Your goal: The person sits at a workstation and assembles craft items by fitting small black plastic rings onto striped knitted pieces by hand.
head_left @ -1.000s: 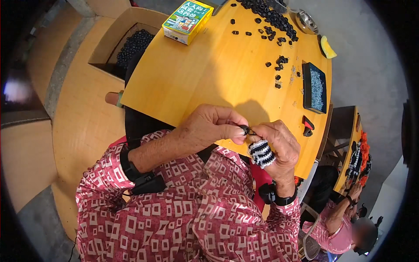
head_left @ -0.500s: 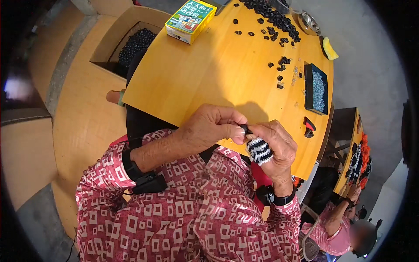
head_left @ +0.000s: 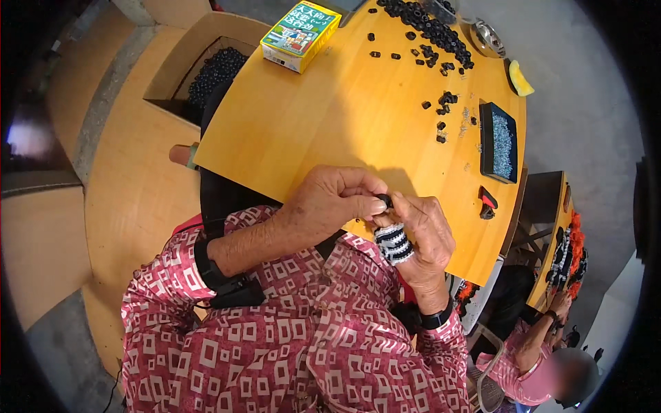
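Over the near edge of the table, my left hand (head_left: 336, 198) pinches a small black part (head_left: 385, 200) between thumb and fingertips. My right hand (head_left: 428, 233) grips the same part from the other side with its fingertips, so most of it is covered. A black-and-white striped knitted sleeve (head_left: 394, 244) wraps a finger of my right hand. Farther off on the tabletop (head_left: 296, 138) lie several loose black parts (head_left: 447, 100) of a similar size, beside tiny clear bits (head_left: 465, 117).
A black tray (head_left: 487, 141) of small bluish pieces stands at the right, with a red-and-black tool (head_left: 488, 199) nearer. Behind are a metal bowl (head_left: 487, 38), a yellow piece (head_left: 520, 79) and a yellow-green box (head_left: 301, 38). A carton (head_left: 162, 82) holds black parts. Another person (head_left: 523, 358) sits lower right.
My right hand has shifted slightly left and turned, bringing the striped sleeve left. My left hand stays nearly in place, and the black part remains between the fingertips.
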`<state>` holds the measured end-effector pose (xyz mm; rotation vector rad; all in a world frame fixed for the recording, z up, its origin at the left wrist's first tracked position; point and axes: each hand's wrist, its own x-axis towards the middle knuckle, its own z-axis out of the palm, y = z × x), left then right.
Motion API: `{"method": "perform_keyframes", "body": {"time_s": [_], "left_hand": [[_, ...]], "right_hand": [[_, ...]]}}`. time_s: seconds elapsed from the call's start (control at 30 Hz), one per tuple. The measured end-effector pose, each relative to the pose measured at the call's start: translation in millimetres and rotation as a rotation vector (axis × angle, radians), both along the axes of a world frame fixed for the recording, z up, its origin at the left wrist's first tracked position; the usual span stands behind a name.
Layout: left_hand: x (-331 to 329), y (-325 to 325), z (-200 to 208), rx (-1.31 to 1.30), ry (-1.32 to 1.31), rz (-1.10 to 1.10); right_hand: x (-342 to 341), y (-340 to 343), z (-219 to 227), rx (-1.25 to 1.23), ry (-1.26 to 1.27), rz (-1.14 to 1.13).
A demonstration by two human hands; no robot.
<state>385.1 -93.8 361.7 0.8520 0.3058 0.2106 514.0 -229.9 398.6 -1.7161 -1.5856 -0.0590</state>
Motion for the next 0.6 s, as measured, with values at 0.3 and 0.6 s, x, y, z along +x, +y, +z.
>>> {"method": "perform_keyframes", "body": {"time_s": [0.3,0.6], "left_hand": [[0,6,2,0.058,0.026,-0.06],[1,10,5,0.107,0.026,-0.138]], "right_hand": [[-4,1,-8,-0.004,-0.011,-0.09],[-8,2,-9,-0.007,-0.023,-0.098]]}}
